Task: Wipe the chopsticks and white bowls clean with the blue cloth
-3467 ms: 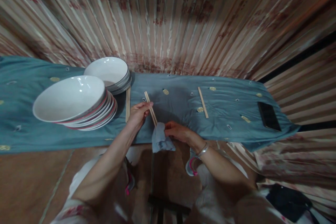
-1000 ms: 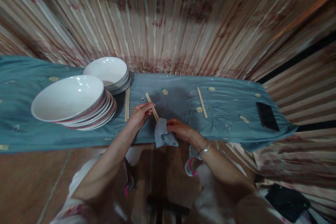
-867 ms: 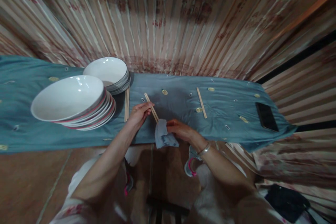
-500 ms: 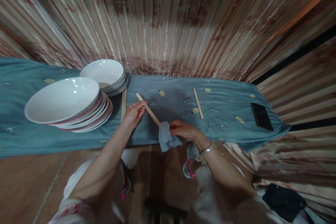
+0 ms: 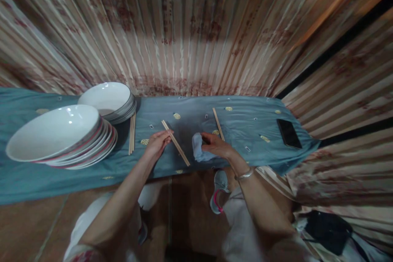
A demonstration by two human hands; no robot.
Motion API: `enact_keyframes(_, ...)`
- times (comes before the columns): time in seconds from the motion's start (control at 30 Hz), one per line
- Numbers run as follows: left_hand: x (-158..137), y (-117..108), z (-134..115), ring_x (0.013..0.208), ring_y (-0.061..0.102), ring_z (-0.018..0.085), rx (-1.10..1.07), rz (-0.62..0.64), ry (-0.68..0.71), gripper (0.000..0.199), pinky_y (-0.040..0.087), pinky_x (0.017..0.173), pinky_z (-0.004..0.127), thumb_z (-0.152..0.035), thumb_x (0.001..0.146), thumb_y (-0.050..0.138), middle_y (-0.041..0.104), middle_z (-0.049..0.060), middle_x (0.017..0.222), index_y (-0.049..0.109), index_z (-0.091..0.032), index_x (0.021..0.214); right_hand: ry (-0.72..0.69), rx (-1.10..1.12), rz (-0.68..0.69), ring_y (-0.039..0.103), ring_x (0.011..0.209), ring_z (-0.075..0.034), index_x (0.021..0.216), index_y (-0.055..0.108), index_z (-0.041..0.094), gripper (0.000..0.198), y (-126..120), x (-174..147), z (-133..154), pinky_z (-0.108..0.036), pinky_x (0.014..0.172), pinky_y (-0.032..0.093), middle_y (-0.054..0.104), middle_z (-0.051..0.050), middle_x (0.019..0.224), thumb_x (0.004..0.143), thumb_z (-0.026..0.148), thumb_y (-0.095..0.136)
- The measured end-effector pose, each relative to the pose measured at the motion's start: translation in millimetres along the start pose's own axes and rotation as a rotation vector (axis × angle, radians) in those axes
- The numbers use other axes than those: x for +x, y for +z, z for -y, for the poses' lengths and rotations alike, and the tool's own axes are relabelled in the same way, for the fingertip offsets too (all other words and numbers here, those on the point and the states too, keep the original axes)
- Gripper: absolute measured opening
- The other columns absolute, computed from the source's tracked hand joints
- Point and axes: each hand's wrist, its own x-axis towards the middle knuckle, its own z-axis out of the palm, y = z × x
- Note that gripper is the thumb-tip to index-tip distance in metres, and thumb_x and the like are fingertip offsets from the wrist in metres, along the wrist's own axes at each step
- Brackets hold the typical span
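Observation:
Pinched near its upper end, a pair of chopsticks [image 5: 178, 147] slants across the cloth from my left hand [image 5: 159, 142]. My right hand [image 5: 215, 145] grips a crumpled pale blue cloth [image 5: 198, 147], which stands apart from the chopsticks' lower ends. Just beyond my right hand lies another pair of chopsticks [image 5: 217, 122], its near end close to my wrist. More chopsticks [image 5: 132, 135] rest side by side to the left of my left hand, near the bowls.
At the left stand a stack of large white bowls [image 5: 55, 133] with red bands and a stack of smaller white bowls [image 5: 106, 98]. A black phone [image 5: 289, 133] lies at the right end of the teal tablecloth [image 5: 159, 106]. Pleated curtains [image 5: 184, 49] hang behind.
My right hand has drawn the cloth off the chopsticks' lower ends and up to the right. The left hand still holds the pair. The view has shifted to the right.

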Motion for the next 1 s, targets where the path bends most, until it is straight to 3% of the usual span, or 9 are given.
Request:
enact_keyframes(0.17,5.0,26.4,10.3,0.046,0.052,0.004,0.087,0.139,0.046,0.026,0.044,0.047,0.014,-0.026,0.048,0.087,0.065,0.001,0.055,0.073,-0.01,0.064,-0.069,-0.019,-0.082,0.055,0.074,-0.012,0.091,0.066,0.018,0.031,-18.5,-5.6,3.3,-0.022,0.065,0.042,0.064,0.003,0.08,0.06,0.017,0.062)
enact_keyframes(0.33,23.5,68.1,13.3,0.048,0.054,0.005,0.165,0.228,0.018,0.019,0.047,0.052,0.016,-0.023,0.056,0.084,0.064,0.0,0.055,0.073,-0.011,0.066,-0.031,-0.071,-0.277,0.044,0.056,-0.009,0.069,0.063,0.017,0.018,-41.0,-9.9,2.4,-0.021,0.054,0.034,0.055,0.005,0.06,0.069,0.033,0.055)
enact_keyframes(0.5,51.0,102.4,22.4,0.048,0.055,0.005,0.189,0.237,0.003,0.015,0.048,0.051,0.017,-0.018,0.058,0.083,0.065,0.001,0.056,0.069,-0.012,0.062,-0.073,-0.097,-0.456,0.039,0.052,-0.01,0.053,0.051,0.02,0.041,-55.1,-8.1,1.0,-0.024,0.053,0.03,0.046,0.005,0.05,0.077,0.053,0.05)
enact_keyframes(0.57,62.0,111.3,25.9,0.049,0.056,0.006,0.199,0.238,0.004,0.015,0.048,0.05,0.017,-0.017,0.058,0.082,0.065,0.001,0.056,0.069,-0.012,0.061,-0.046,-0.232,-0.466,0.039,0.05,-0.01,0.05,0.05,0.021,0.045,-56.3,-7.0,1.4,-0.025,0.053,0.028,0.043,0.004,0.048,0.078,0.057,0.052)
enact_keyframes(0.63,72.3,118.0,28.3,0.049,0.056,0.007,0.211,0.235,0.008,0.014,0.048,0.051,0.018,-0.016,0.059,0.082,0.064,0.001,0.054,0.068,-0.012,0.06,0.018,-0.51,-0.462,0.044,0.051,-0.011,0.048,0.05,0.02,0.044,-54.9,-6.6,2.1,-0.026,0.054,0.028,0.044,0.003,0.048,0.08,0.049,0.055)
enact_keyframes(0.77,90.1,128.6,31.3,0.049,0.055,0.007,0.237,0.23,0.015,0.013,0.049,0.053,0.02,-0.014,0.06,0.08,0.063,0.001,0.053,0.068,-0.011,0.058,0.19,-1.031,-0.49,0.062,0.07,-0.019,0.069,0.066,0.018,0.025,-45.6,-7.5,2.2,-0.027,0.065,0.036,0.066,-0.007,0.07,0.086,0.031,0.053)
enact_keyframes(0.87,100.9,135.8,34.4,0.049,0.055,0.008,0.255,0.233,0.018,0.014,0.05,0.055,0.022,-0.013,0.059,0.081,0.063,0.001,0.052,0.067,-0.012,0.057,0.259,-1.136,-0.551,0.066,0.084,-0.025,0.096,0.068,0.017,0.02,-38.1,-6.6,-0.3,-0.032,0.074,0.042,0.07,-0.015,0.09,0.088,0.028,0.053)
enact_keyframes(1.0,112.6,145.1,40.5,0.046,0.053,0.008,0.289,0.228,0.012,0.016,0.05,0.056,0.023,-0.012,0.06,0.08,0.061,0.0,0.049,0.065,-0.012,0.054,0.254,-1.151,-0.588,0.065,0.089,-0.028,0.098,0.066,0.017,0.022,-32.4,0.8,-4.5,-0.038,0.078,0.045,0.069,-0.018,0.089,0.089,0.036,0.057)
